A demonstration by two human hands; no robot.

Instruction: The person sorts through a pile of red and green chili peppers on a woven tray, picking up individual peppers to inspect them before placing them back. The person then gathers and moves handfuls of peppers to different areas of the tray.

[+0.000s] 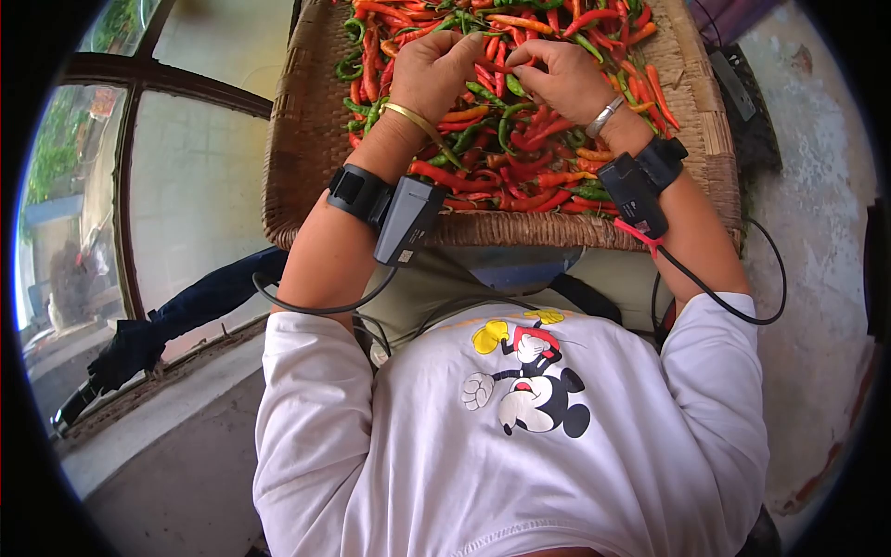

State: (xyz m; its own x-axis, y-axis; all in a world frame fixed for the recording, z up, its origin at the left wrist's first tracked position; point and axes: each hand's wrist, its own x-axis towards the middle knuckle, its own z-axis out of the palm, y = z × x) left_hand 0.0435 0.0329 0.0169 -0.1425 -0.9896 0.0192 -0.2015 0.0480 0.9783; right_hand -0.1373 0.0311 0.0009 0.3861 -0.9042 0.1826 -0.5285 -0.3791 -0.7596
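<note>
My left hand [432,76] and my right hand [564,85] are raised over the chili peppers, fingertips close together. Between them a red chili pepper [496,66] spans the gap, pinched by my left thumb and fingers at one side and by my right at the other. Just how the right fingertips meet it is small and partly hidden. Below lie many loose chili peppers [548,176], mostly red, with some green and orange. They fill a shallow woven basket [483,227] in front of my lap.
On the left is a framed window [200,153] with a folded dark umbrella [209,302] leaning along its sill. Black cables [775,288] loop from the wrist devices beside both arms. A dark object [742,93] lies right of the basket, on the grey floor [821,186].
</note>
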